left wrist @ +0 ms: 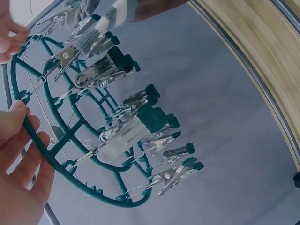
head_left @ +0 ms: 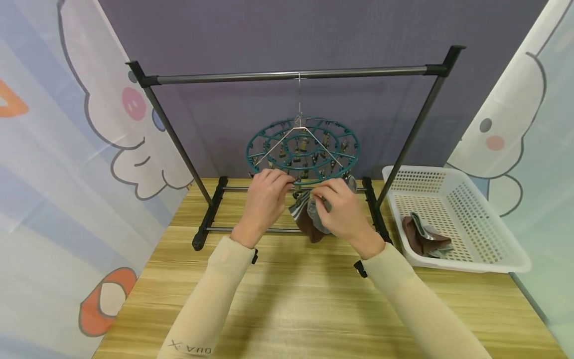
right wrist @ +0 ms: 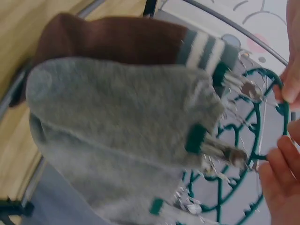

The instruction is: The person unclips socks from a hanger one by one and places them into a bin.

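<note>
A green round clip hanger (head_left: 251,149) hangs by its metal hook from the rack's top bar. My left hand (head_left: 267,193) grips the hanger's near rim, thumb above and fingers below in the left wrist view. Just right of it, my right hand (head_left: 338,207) pinches the same rim with thumb and fingertips. Between and below the hands hangs a brown sock (right wrist: 112,40) with a grey-and-white striped cuff. Beside it are grey socks (right wrist: 117,103), held at their cuffs by metal clips with green tips (right wrist: 194,138). More clips (left wrist: 154,117) dangle from the ring with nothing in them.
The dark metal rack (head_left: 233,78) stands on a wood-grain table (head_left: 287,309), its posts to either side of the hanger. At the right sits a white perforated basket (head_left: 484,219) holding a bundle of brown and grey socks (head_left: 423,237). Printed curtains (head_left: 36,199) flank both sides.
</note>
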The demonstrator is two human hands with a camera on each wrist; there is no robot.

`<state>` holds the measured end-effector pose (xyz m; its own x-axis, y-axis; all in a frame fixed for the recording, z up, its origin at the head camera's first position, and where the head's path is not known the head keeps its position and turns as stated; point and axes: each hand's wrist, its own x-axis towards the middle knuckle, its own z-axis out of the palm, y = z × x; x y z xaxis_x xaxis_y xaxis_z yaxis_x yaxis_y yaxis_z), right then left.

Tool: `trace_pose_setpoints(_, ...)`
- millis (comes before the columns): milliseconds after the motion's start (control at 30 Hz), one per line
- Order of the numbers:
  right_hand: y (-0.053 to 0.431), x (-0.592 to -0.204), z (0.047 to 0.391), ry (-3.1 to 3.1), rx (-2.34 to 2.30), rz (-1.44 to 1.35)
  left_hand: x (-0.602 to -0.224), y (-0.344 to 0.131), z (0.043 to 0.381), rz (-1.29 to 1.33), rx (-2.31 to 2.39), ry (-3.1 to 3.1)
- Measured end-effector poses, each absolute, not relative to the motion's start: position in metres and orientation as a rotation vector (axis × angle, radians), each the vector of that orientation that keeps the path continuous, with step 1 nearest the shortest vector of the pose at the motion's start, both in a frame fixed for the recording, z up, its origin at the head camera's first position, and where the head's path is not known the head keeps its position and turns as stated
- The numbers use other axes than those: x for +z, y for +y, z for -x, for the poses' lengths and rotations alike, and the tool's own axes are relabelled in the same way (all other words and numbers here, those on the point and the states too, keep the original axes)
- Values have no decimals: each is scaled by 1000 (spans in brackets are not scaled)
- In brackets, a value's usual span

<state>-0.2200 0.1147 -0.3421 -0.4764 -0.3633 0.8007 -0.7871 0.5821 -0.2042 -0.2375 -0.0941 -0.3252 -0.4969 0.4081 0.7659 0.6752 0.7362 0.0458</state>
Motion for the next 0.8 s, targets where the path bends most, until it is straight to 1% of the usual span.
trace_pose_setpoints(233, 100, -346, 214, -2450, 1002, -792, -324, -92, 237, 814, -458, -2156)
trace_pose_setpoints(433, 91, -346, 219, -2709, 1071, -653, -324, -91, 237, 812, -443, -2148)
trace_pose_setpoints(700, 86, -357, 226, -2761, 1014, -752, -325, -92, 237, 798, -441, -2123)
trace_pose_setpoints(800, 86, -363, 226, -2707, 1040, -736, -325, -92, 237, 798, -450, -2125)
